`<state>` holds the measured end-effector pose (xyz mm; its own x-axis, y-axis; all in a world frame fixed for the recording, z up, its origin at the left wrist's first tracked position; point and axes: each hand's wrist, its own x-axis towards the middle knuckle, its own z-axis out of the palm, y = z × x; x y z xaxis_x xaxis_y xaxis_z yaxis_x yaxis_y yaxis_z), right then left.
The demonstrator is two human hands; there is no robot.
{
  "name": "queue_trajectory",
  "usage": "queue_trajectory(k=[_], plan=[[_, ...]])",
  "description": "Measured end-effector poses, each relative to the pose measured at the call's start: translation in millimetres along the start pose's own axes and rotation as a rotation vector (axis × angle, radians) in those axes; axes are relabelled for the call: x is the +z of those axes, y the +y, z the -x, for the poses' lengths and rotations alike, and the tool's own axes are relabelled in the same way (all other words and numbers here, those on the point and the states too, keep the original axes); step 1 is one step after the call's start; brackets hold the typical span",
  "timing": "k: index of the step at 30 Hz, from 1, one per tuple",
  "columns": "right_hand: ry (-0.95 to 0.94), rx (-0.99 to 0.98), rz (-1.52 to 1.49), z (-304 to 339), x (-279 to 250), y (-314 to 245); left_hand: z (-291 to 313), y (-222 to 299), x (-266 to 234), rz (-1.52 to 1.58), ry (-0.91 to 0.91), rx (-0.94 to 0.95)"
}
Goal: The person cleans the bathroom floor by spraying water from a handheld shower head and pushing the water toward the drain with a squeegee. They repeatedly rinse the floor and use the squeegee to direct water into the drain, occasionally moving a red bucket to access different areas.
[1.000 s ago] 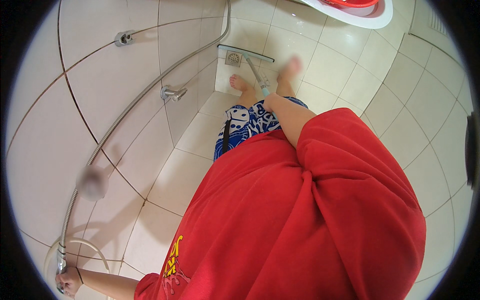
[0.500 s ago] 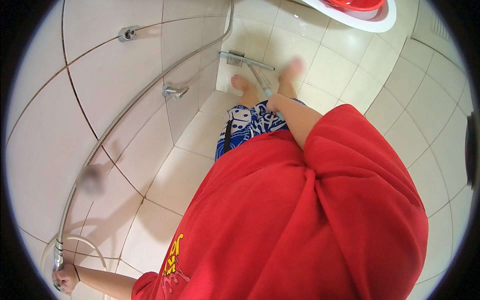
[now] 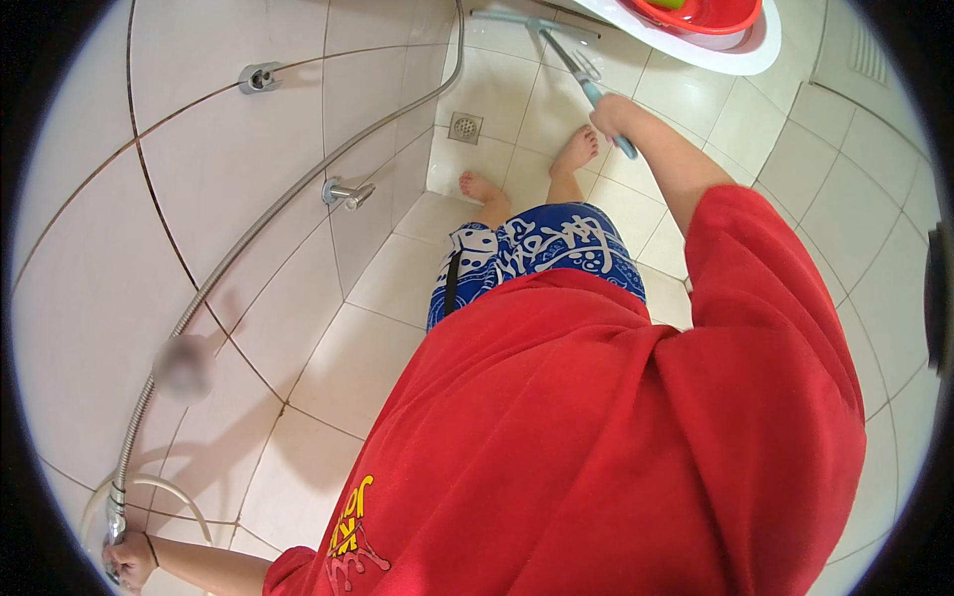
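Floor (image 3: pixel 368 348): pale square tiles, dark grout; fills most of view.
Wall (image 3: pixel 119 199): same tile, left side; meets floor along a diagonal line.
Shirt (image 3: pixel 616 437): red, short sleeves, yellow print at lower hem; covers lower centre and right.
Shorts (image 3: pixel 537 253): blue w/ white pattern, just above shirt.
Basin (image 3: pixel 696 30): white rim w/ red bowl inside, top edge, right of centre.
Hose (image 3: pixel 288 199): metal, flexible; runs from top centre down along wall to lower-left corner.
Squeegee (image 3: pixel 576 60): long handle, teal grip; head lies on floor at top centre, just left of basin; handle slants down-right into right hand.
Feet (image 3: pixel 576 149): bare, flat on floor, apart; near drain.
Right hand (image 3: pixel 608 114): arm stretched fwd; fingers wrapped tight round squeegee grip, above right foot.
Left hand (image 3: pixel 129 558): lower-left corner, arm out sideways; fist closed round hose end fitting, dark band at wrist.
Tap (image 3: pixel 346 194): chrome, wall-mounted, mid-left, just beside hose.
Bracket (image 3: pixel 258 76): chrome, round, on wall, upper left.
Drain (image 3: pixel 464 127): small square grate in floor corner, left of feet.
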<state>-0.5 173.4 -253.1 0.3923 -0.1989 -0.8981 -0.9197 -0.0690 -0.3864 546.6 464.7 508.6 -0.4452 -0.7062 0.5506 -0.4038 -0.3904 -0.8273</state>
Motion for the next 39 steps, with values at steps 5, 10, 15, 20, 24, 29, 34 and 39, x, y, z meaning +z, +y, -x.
queue_trajectory(k=[5,10,15,20,24,29,34,39], plan=[[0.152,0.055,-0.503,-87.5,21.4,-3.8,-23.8,56.3,-11.9,0.093,-0.005,0.066],[-0.022,-0.293,0.202,-144.8,111.0,-17.5,-29.1,67.4,-15.5,0.055,-0.003,0.05],[-0.099,-0.341,0.648,-142.4,214.1,-31.2,-15.9,27.9,-5.9,0.039,0.012,0.002],[-0.306,-0.282,0.609,-108.1,240.7,-54.5,-3.4,-17.7,14.7,-0.255,0.135,0.225],[-0.22,-0.286,0.593,-65.6,235.5,-70.8,1.7,-27.5,14.8,-0.142,0.052,0.06],[-0.288,-0.241,0.479,-28.0,220.7,-85.2,-6.0,-13.6,8.7,-0.203,0.099,0.166],[-0.326,-0.294,0.542,-13.6,211.8,-83.7,5.1,-32.3,12.6,-0.146,0.045,0.065],[-0.297,-0.296,0.492,-15.4,223.7,-80.9,17.7,-71.4,31.2,-0.267,0.197,0.149]])
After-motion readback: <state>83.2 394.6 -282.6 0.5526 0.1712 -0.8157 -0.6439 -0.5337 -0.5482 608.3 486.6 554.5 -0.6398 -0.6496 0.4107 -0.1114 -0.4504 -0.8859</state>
